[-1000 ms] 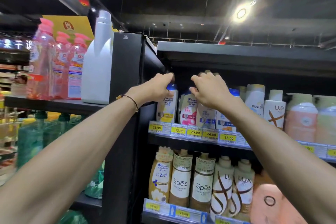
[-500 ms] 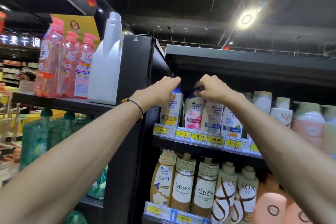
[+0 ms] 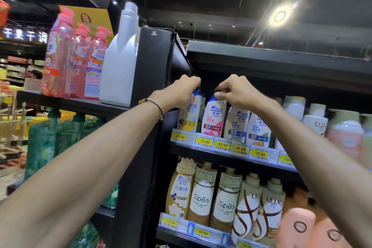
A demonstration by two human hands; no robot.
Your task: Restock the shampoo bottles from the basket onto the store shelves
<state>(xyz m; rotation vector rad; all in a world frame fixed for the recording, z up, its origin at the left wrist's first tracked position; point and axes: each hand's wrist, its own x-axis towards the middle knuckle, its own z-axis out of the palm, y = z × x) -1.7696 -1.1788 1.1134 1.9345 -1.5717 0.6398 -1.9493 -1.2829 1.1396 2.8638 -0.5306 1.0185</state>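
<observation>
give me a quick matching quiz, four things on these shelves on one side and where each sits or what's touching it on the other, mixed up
Things:
1. yellow-label Head & Shoulders bottle
2. pink-label Head & Shoulders bottle
3. Spes bottles
4. white detergent jug

Places or states:
A. lower shelf, right of the gold 2-in-1 bottle
B. cap under the right hand
C. side shelf, beside the pink bottles
D. cap under the left hand

Pairs: 1-D (left hand), 2-B (right hand), 3-A (gold 2-in-1 bottle), 4-C (pink bottles).
</observation>
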